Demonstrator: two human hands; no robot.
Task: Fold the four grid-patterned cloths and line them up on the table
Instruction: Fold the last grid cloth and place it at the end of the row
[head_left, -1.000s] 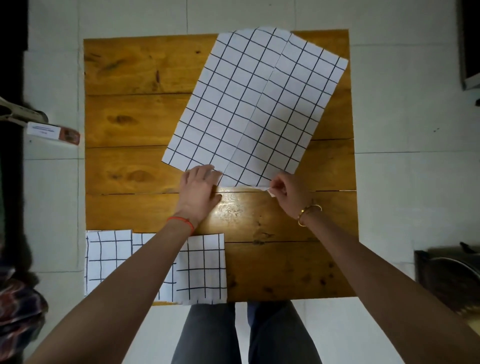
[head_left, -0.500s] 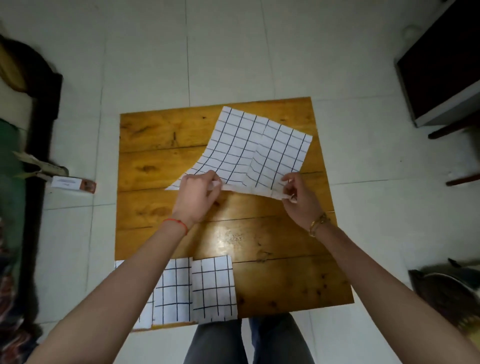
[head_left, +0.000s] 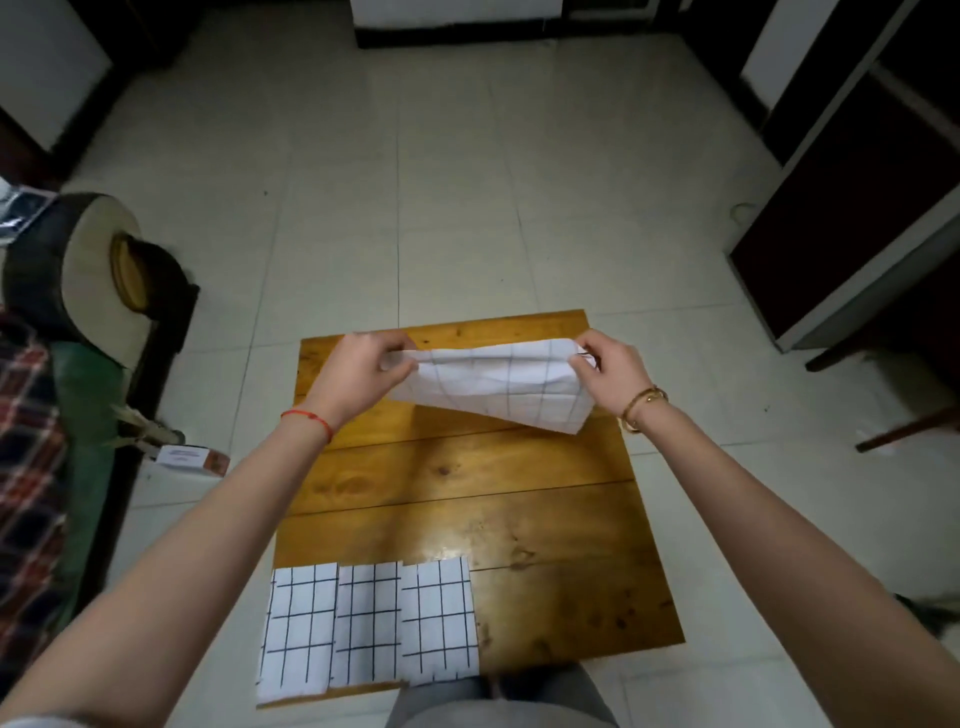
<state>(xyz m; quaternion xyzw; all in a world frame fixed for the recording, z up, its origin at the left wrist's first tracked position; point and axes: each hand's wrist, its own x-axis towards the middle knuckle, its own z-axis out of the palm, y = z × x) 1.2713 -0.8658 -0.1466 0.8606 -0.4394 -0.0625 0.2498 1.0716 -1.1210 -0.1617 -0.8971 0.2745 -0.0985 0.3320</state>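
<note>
Both grips, left hand (head_left: 358, 371) and right hand (head_left: 608, 371), pinch white grid-patterned cloth (head_left: 498, 387) corners; sagging slack between may crease crooked.

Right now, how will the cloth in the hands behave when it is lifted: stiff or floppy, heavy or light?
Probably floppy: the cloth sags between the left hand and the right hand. Likely light, since fingertip pinches hold it. It seems to keep creases, as the folded cloths lie flat.
</note>
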